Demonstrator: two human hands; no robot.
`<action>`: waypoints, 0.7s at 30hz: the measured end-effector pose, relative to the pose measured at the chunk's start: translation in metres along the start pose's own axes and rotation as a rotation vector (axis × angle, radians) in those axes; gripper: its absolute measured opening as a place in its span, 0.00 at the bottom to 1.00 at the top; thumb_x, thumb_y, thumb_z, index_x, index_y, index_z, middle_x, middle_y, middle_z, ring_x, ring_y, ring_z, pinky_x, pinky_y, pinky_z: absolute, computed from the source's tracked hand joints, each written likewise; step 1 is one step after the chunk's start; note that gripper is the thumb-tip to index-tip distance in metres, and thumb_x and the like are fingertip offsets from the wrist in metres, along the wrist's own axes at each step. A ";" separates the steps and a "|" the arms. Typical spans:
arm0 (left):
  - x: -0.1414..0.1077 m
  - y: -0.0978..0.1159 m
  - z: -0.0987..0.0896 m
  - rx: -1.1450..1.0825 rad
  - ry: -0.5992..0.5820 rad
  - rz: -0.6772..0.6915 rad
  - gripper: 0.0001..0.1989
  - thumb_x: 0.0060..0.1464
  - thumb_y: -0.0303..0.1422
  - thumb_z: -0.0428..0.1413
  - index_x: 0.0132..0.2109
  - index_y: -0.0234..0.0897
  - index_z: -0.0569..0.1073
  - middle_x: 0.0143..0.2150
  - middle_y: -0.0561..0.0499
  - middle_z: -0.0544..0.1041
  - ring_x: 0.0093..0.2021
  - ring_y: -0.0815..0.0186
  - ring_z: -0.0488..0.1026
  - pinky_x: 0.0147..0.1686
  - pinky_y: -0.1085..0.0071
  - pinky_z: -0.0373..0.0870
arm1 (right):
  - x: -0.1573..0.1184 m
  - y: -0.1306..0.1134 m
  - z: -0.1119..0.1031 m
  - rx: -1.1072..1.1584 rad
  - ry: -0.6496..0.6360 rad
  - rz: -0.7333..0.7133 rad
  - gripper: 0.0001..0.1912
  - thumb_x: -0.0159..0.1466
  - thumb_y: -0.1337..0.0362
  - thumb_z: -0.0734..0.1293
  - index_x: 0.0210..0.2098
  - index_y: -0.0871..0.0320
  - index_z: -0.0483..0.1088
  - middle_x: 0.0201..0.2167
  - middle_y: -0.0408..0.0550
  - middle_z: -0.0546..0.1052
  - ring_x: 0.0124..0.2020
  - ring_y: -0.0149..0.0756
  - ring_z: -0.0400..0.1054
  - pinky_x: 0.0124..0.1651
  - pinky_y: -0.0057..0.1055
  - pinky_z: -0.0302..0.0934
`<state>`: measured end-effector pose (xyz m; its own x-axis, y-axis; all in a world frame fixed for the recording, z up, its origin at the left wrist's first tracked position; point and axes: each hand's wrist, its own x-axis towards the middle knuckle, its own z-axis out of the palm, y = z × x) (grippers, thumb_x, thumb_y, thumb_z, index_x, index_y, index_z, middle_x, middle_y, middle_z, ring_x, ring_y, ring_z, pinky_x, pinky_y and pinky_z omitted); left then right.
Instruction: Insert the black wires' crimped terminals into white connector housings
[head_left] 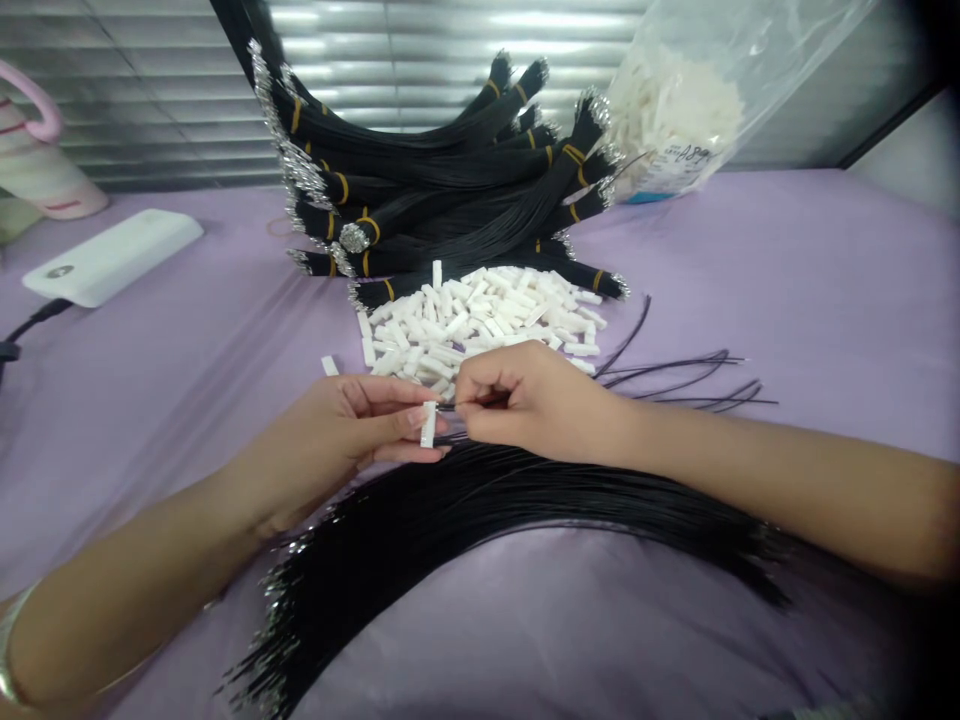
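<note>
In the head view, the white connector (428, 425) is a small, narrow block with straight edges, longer than it is wide. It stands nearly upright, tilted slightly, and its pale face is marked with a row of small notches along one side, too small to make out singly. It sits between the fingers of the left hand (367, 422), above the purple cloth (795, 260) and near the middle of the view. The thumb presses on its face and the fingers support it from behind, so this grip is closed firmly around it.

The right hand (529, 400) pinches a thin black wire (448, 407) between thumb and curled forefinger, with no gap visible; the wire's end meets the connector near its top, though how far it goes in cannot be told. More thin, smooth dark strands (675, 375) fan out loosely beyond the right wrist.

Just beyond the hands lies a heap of matching white pieces (480, 325). Below the hands, a broad, curved spread of black wires (487, 495) shows bright metallic tips at its left end.
</note>
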<state>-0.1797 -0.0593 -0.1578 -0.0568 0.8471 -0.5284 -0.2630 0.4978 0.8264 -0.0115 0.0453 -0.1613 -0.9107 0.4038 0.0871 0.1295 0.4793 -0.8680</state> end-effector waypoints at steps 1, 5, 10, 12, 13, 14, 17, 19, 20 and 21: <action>-0.001 0.000 0.000 -0.003 0.007 -0.009 0.06 0.46 0.27 0.63 0.35 0.35 0.79 0.32 0.50 0.80 0.32 0.67 0.78 0.35 0.81 0.76 | 0.000 0.000 0.000 -0.002 -0.002 -0.002 0.06 0.57 0.69 0.63 0.24 0.65 0.65 0.19 0.39 0.63 0.23 0.21 0.53 0.25 0.20 0.48; -0.002 0.003 0.002 -0.010 0.011 -0.029 0.05 0.46 0.26 0.63 0.34 0.33 0.78 0.32 0.48 0.80 0.31 0.66 0.78 0.34 0.79 0.76 | -0.001 0.002 0.000 -0.009 -0.009 -0.022 0.10 0.58 0.66 0.64 0.23 0.65 0.64 0.19 0.38 0.62 0.23 0.21 0.52 0.24 0.20 0.48; -0.001 0.004 0.004 -0.002 -0.008 0.003 0.05 0.45 0.26 0.64 0.33 0.33 0.79 0.31 0.48 0.80 0.30 0.67 0.78 0.34 0.78 0.77 | -0.001 0.000 0.000 0.029 -0.031 -0.024 0.11 0.57 0.66 0.65 0.22 0.65 0.62 0.18 0.38 0.60 0.23 0.20 0.51 0.24 0.20 0.47; -0.001 0.003 0.004 -0.005 -0.014 0.013 0.05 0.44 0.26 0.64 0.33 0.33 0.79 0.31 0.48 0.80 0.30 0.67 0.78 0.34 0.77 0.77 | -0.002 0.000 0.000 0.040 -0.029 -0.020 0.10 0.57 0.66 0.64 0.22 0.64 0.62 0.18 0.38 0.60 0.23 0.20 0.51 0.24 0.20 0.47; -0.001 0.003 0.004 -0.007 -0.014 0.012 0.05 0.44 0.26 0.64 0.33 0.34 0.79 0.30 0.48 0.80 0.30 0.67 0.78 0.34 0.77 0.77 | -0.002 -0.001 0.000 0.042 -0.028 -0.019 0.10 0.57 0.66 0.64 0.22 0.64 0.62 0.18 0.37 0.60 0.23 0.20 0.51 0.24 0.20 0.46; -0.001 0.003 0.004 -0.008 -0.016 0.009 0.05 0.44 0.26 0.64 0.33 0.34 0.79 0.30 0.48 0.80 0.30 0.66 0.78 0.34 0.77 0.77 | -0.002 -0.001 0.000 0.043 -0.028 -0.019 0.10 0.57 0.67 0.64 0.22 0.64 0.62 0.18 0.37 0.60 0.22 0.20 0.51 0.24 0.20 0.46; -0.001 0.003 0.004 -0.010 -0.019 0.007 0.05 0.44 0.26 0.64 0.33 0.34 0.79 0.30 0.49 0.80 0.30 0.66 0.78 0.33 0.78 0.77 | -0.002 -0.001 0.000 0.031 -0.023 -0.034 0.09 0.56 0.69 0.64 0.21 0.64 0.61 0.17 0.37 0.60 0.22 0.20 0.51 0.23 0.20 0.46; -0.001 0.003 0.004 -0.004 -0.023 0.009 0.05 0.45 0.26 0.63 0.33 0.34 0.79 0.30 0.49 0.80 0.30 0.66 0.78 0.33 0.78 0.77 | -0.003 -0.001 0.000 0.024 -0.023 -0.038 0.09 0.56 0.69 0.64 0.21 0.64 0.61 0.17 0.37 0.60 0.22 0.20 0.51 0.23 0.20 0.46; -0.001 0.003 0.005 -0.003 -0.023 0.009 0.05 0.45 0.25 0.63 0.34 0.34 0.79 0.30 0.49 0.80 0.30 0.66 0.78 0.33 0.78 0.77 | -0.003 -0.001 0.000 0.025 -0.025 -0.035 0.09 0.56 0.69 0.64 0.21 0.64 0.61 0.17 0.37 0.60 0.22 0.20 0.51 0.23 0.20 0.46; -0.001 0.004 0.005 -0.002 -0.019 0.001 0.05 0.46 0.25 0.63 0.34 0.33 0.79 0.31 0.48 0.80 0.30 0.66 0.78 0.33 0.78 0.77 | -0.003 -0.001 0.000 0.026 -0.026 -0.032 0.10 0.56 0.68 0.64 0.21 0.64 0.61 0.17 0.37 0.60 0.22 0.20 0.51 0.23 0.20 0.46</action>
<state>-0.1763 -0.0577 -0.1533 -0.0390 0.8509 -0.5240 -0.2648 0.4968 0.8265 -0.0093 0.0439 -0.1611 -0.9241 0.3680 0.1029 0.0898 0.4710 -0.8775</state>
